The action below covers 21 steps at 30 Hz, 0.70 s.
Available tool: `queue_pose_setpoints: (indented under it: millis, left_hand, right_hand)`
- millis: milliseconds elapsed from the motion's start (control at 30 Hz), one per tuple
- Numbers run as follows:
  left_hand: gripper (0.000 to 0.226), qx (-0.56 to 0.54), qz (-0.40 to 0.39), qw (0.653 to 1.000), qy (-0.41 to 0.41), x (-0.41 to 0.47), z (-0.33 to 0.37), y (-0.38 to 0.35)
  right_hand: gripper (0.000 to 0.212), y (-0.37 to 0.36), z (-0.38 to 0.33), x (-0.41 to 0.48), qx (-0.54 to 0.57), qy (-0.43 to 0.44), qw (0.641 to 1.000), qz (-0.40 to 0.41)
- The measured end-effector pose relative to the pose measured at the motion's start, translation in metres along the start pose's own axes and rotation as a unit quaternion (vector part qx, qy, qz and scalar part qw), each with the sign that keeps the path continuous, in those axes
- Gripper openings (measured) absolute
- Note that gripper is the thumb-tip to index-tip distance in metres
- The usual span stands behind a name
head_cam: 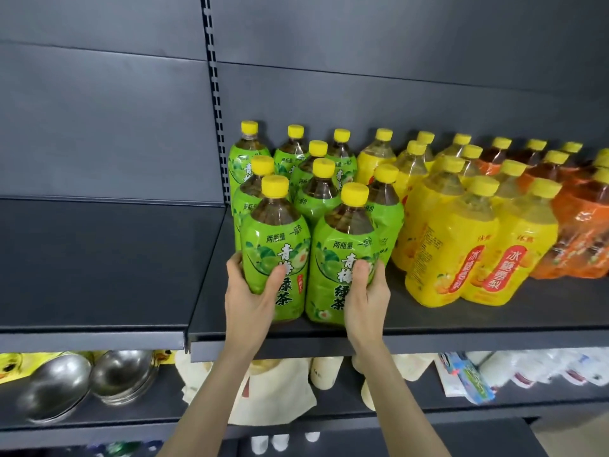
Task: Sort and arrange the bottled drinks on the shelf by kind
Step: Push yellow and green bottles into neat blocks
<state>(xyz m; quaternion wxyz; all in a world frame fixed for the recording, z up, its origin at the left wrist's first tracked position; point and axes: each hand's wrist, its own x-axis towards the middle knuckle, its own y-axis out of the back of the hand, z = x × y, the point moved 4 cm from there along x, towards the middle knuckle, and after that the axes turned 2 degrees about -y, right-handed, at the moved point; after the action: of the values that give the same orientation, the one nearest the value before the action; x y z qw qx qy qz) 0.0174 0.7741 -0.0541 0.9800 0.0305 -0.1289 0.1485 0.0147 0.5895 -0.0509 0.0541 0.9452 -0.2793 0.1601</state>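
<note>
Nine green bottles; right of the green bottles, about nine yellow bottles; farther right, at least six orange bottles, others cut off; below-left of them, two bowl stacks.

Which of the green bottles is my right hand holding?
The right front green bottle, beside the yellow bottles; your right hand grips it. Your left hand grips the left front green bottle.
</note>
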Motion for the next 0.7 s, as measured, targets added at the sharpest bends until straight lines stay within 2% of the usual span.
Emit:
queue_pose_setpoints:
  millis: [200, 233, 300, 367, 467, 533, 700]
  left_hand:
    - [0.093, -0.002, -0.001, 1.0, 0.013, 0.018, -0.004, -0.006]
    - [0.093, 0.002, 0.0, 1.0, 0.015, 0.021, -0.005, -0.007]
    - [0.095, 0.017, 0.005, 1.0, 0.015, 0.027, -0.006, -0.008]
    - [0.094, 0.033, 0.002, 0.999, 0.016, 0.031, -0.007, -0.008]
    - [0.083, 0.042, -0.01, 0.999, 0.019, 0.032, -0.01, -0.007]
    - [0.08, 0.041, -0.014, 0.999, 0.013, 0.031, -0.011, -0.006]
    - [0.092, -0.013, -0.024, 0.999, 0.03, 0.028, -0.012, -0.006]
  right_hand:
    - [0.093, -0.016, 0.007, 0.015, -0.02, -0.029, 0.999, -0.034]
    - [0.09, -0.016, 0.01, 0.017, -0.02, -0.032, 0.999, -0.037]
    - [0.068, -0.017, 0.011, 0.019, -0.023, -0.019, 0.999, -0.039]
    - [0.059, -0.016, 0.012, 0.019, -0.035, 0.0, 0.999, -0.029]
    - [0.075, -0.014, 0.011, 0.018, -0.078, 0.022, 0.997, 0.01]
    - [0.078, -0.013, 0.012, 0.019, -0.088, 0.019, 0.996, 0.029]
    - [0.086, -0.014, 0.012, 0.015, -0.073, 0.01, 0.997, -0.004]
